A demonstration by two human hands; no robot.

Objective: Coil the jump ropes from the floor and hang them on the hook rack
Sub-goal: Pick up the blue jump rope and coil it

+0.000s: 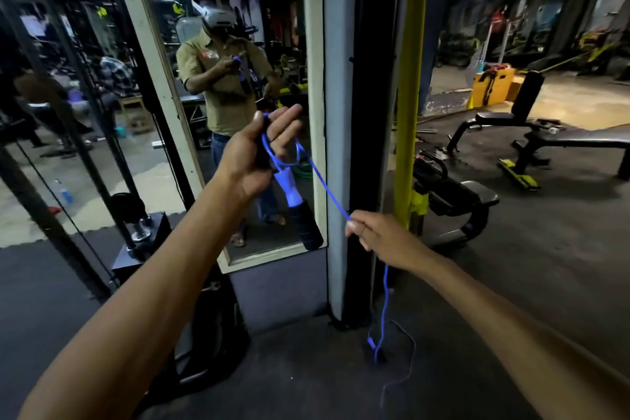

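Left hand (262, 152) gripping first few loops of blue jump rope (327, 187), black handle (303, 220) dangling below. Right hand (378, 235) pinching rope, lower right. Tail lying on near floor (306, 368). Coiling looking early; hanging pending, hook rack not showing.

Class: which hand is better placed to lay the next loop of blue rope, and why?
The right hand: it pinches the blue rope, whose slack trails to the floor. The left hand is occupied holding the loops and the hanging handle.
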